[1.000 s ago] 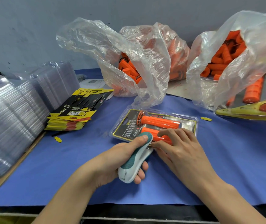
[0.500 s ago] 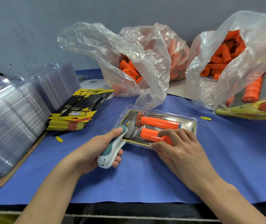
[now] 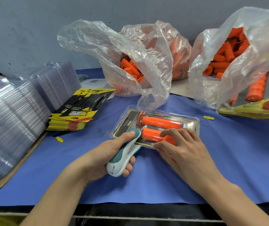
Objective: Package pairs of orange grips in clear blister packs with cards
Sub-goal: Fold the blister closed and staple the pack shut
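Observation:
A clear blister pack lies on the blue cloth with a black-and-yellow card inside and two orange grips side by side. My left hand grips a teal and white stapler, whose nose sits on the pack's near left edge. My right hand rests on the pack, its fingers lying over the nearer grip and the front edge.
Stacks of empty clear blisters fill the left side, with a pile of yellow-black cards beside them. Two plastic bags of loose orange grips stand at the back. Finished packs lie at the right.
My left hand moved the stapler left along the pack's front edge, then back right a little to the near left edge. My right hand stayed on the pack.

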